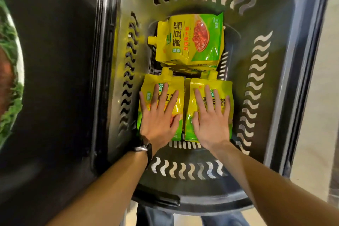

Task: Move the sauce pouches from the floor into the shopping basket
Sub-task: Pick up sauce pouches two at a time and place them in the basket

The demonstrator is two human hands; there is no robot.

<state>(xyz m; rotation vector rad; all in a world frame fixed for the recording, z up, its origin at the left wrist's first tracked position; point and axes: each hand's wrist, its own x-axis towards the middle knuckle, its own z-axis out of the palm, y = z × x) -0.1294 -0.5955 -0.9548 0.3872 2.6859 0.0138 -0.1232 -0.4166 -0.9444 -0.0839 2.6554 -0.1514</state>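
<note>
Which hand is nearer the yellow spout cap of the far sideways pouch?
Left. The left hand lies on the near-left yellow-green pouch, short of the yellow spout cap; the right hand lies on the near-right pouch, farther aside.

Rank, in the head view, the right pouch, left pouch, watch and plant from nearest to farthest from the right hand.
1. Right pouch, under the right hand, touching it.
2. Left pouch, beside it on the left.
3. Watch, on the left wrist.
4. Plant, at the far left edge.

Left hand: lying flat, fingers spreading, palm pressing downward. Right hand: doing likewise just beside it; both forearms reaching forward.
</note>
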